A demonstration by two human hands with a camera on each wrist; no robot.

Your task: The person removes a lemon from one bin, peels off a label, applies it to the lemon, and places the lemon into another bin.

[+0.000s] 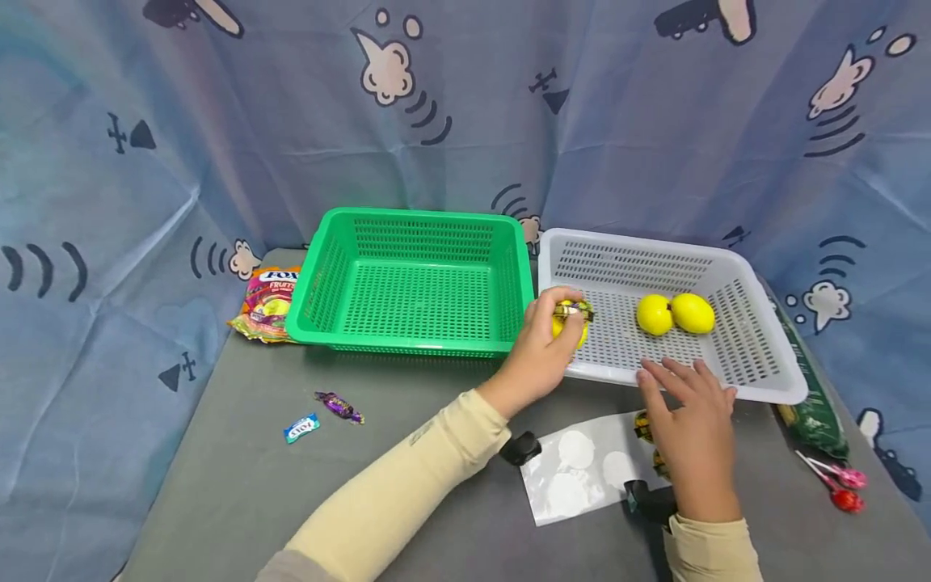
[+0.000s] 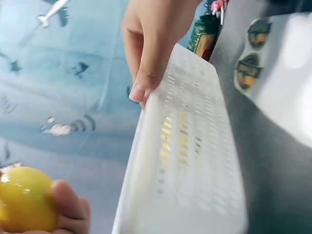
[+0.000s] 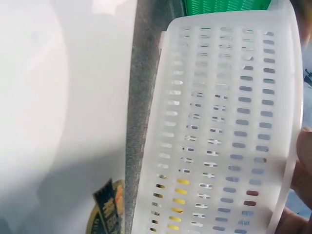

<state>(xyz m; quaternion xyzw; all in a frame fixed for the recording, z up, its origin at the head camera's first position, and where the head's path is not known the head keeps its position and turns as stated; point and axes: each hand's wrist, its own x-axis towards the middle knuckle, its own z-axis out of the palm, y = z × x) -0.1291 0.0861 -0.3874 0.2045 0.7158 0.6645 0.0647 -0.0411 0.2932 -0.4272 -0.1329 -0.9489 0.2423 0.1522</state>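
Note:
My left hand [image 1: 534, 356] grips a yellow lemon [image 2: 29, 200] at the left end of the white basket [image 1: 633, 373]. A dark and gold label [image 1: 570, 310] shows on that lemon in the head view. My right hand [image 1: 694, 436] lies over the basket's front rim, its fingers extended; in the left wrist view its fingertips [image 2: 139, 91] are right at the rim. Inside the basket two more lemons [image 1: 692, 314] sit side by side. Partly under my right hand, a white sticker sheet [image 1: 582, 473] bears dark round labels [image 2: 247, 73] and pale circles.
Left of the white basket stands a green basket [image 1: 418, 349], with a colourful candy bag [image 1: 269, 303] beside it. Two wrapped candies [image 1: 339, 406] lie at the front left. Along the right edge are a green package [image 1: 815, 416] and several lollipops [image 1: 847, 501]. A patterned curtain [image 1: 465, 105] hangs behind.

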